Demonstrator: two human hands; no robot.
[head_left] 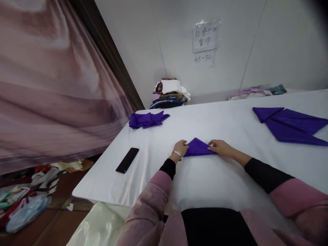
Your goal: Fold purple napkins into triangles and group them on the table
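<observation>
A purple cloth napkin (197, 147), folded into a flat triangle with its point facing away from me, lies on the white-covered table (222, 181). At its left corner my left hand (180, 148), with a bracelet on the wrist, holds the cloth with bent fingers. The opposite corner is pinched between the thumb and fingers of my right hand (221, 148). The napkin's long edge runs between both hands, on the side nearest me.
A crumpled purple cloth (147, 120) lies at the far left of the table, and a black phone (127, 160) nearer me. Folded purple napkins (292, 124) lie at right. Stacked clothes (170, 92) stand behind the table. A curtain (56, 82) hangs at left above bags (28, 208).
</observation>
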